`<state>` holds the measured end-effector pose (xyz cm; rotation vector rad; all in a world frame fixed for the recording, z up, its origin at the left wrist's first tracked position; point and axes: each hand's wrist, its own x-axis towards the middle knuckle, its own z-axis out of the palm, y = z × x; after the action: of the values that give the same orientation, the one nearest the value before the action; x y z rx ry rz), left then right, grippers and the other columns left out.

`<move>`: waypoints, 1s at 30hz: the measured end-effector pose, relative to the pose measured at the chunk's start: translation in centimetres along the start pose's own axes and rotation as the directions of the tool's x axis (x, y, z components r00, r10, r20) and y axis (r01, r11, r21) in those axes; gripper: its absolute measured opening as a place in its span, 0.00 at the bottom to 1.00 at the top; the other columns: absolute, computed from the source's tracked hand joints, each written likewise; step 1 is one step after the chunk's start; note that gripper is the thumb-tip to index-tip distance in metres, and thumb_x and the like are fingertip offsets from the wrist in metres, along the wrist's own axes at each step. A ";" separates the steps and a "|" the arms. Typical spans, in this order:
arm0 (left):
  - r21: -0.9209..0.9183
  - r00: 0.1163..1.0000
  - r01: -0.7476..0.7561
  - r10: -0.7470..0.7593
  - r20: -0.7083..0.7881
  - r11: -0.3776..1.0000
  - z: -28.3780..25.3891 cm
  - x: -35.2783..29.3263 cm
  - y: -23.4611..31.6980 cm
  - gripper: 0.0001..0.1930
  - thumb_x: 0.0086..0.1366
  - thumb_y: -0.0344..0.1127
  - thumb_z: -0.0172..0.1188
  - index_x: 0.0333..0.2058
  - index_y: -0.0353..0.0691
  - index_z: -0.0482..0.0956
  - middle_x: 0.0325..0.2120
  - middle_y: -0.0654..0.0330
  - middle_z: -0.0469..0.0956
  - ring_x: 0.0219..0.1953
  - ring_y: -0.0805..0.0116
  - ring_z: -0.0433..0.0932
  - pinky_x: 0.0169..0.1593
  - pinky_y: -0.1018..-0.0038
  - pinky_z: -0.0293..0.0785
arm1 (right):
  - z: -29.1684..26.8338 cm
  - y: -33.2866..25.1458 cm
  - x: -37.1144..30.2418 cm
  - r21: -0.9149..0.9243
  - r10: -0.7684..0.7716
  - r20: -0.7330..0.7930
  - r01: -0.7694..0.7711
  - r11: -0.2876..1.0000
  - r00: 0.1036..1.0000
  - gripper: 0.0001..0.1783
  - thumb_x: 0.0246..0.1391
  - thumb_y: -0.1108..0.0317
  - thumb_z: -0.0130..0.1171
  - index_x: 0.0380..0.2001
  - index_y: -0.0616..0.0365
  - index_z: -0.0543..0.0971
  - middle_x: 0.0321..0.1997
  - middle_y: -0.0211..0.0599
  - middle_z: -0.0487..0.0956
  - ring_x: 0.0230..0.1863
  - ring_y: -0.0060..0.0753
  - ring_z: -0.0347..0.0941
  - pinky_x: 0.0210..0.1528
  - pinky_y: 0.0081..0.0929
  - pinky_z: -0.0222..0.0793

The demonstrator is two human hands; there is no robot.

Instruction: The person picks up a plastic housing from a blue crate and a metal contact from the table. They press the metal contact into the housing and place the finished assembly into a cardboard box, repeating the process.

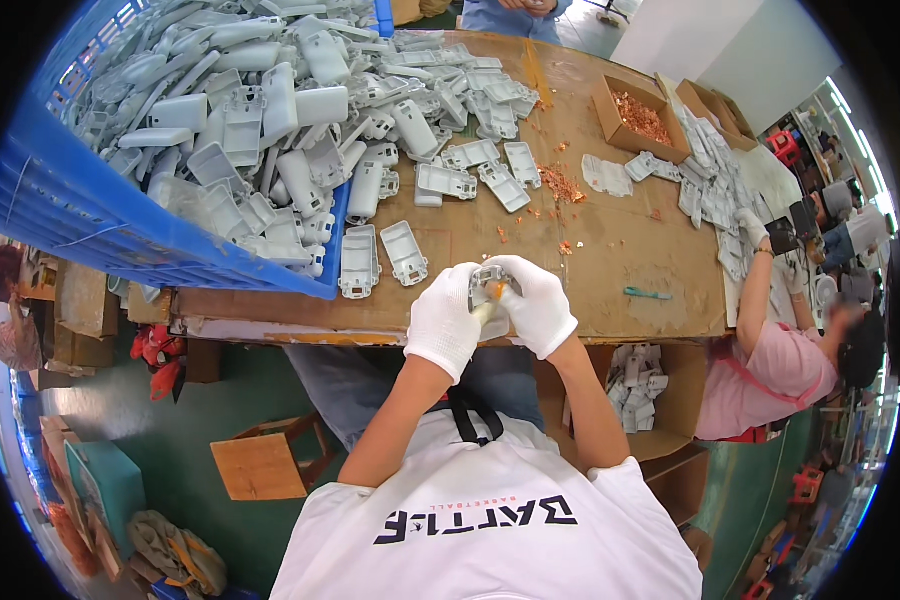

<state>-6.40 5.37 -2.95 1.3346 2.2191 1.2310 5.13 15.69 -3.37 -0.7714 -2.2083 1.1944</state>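
Note:
In front of my chest, at the table's near edge, both gloved hands come together around one grey plastic shell. My left hand closes on its left side. My right hand grips it from the right, fingers bent over its upper end. A small orange-copper spot shows between the fingers; I cannot make out what it is. Two more open shells lie just beyond my left hand, one shell tilted and another shell beside the crate. Loose copper-coloured pieces are scattered farther off.
A blue crate heaped with grey shells stands at left, spilling onto the cardboard-covered table. A carton of copper pieces sits far right, near a teal tool. A co-worker in pink reaches toward shells at right. Below, an open carton holds shells.

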 end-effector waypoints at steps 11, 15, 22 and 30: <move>-0.060 0.995 0.044 -0.038 0.093 0.997 0.2 -0.7 0.6 0.16 0.50 0.24 0.67 0.40 0.38 0.79 0.31 0.51 0.81 0.34 0.53 0.82 0.39 0.67 0.77 | 0.9 0.0 -1.6 -0.078 0.029 -0.059 -0.034 0.996 0.998 0.07 0.51 0.80 0.61 0.34 0.61 0.75 0.26 0.38 0.78 0.28 0.27 0.76 0.33 0.26 0.72; -0.032 0.987 0.054 -0.049 0.152 0.998 0.0 -0.7 0.7 0.18 0.52 0.25 0.66 0.44 0.37 0.77 0.35 0.49 0.81 0.38 0.52 0.82 0.40 0.67 0.77 | 1.0 0.8 -1.1 -0.009 0.063 -0.034 -0.064 0.998 0.997 0.08 0.49 0.78 0.60 0.34 0.60 0.74 0.30 0.43 0.78 0.31 0.40 0.78 0.35 0.32 0.73; -0.101 0.995 0.033 -0.023 0.098 0.994 -0.5 0.1 0.7 0.22 0.57 0.25 0.63 0.52 0.37 0.74 0.39 0.46 0.81 0.40 0.51 0.82 0.42 0.67 0.77 | 0.4 0.1 -0.3 0.011 0.058 -0.109 -0.057 0.998 0.992 0.14 0.49 0.78 0.61 0.42 0.58 0.79 0.37 0.41 0.82 0.36 0.35 0.80 0.40 0.28 0.75; -0.100 0.997 0.022 -0.029 -0.065 0.995 0.4 -0.4 0.4 0.17 0.58 0.23 0.62 0.48 0.37 0.77 0.36 0.49 0.82 0.38 0.57 0.83 0.42 0.70 0.77 | -0.4 -0.5 -0.1 0.039 0.059 0.020 -0.060 0.997 0.998 0.15 0.53 0.74 0.57 0.45 0.60 0.78 0.42 0.47 0.80 0.43 0.47 0.78 0.47 0.33 0.73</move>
<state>-5.72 5.29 -2.94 1.2408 2.1808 1.3765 5.32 15.63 -2.72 -0.8180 -2.1838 1.2759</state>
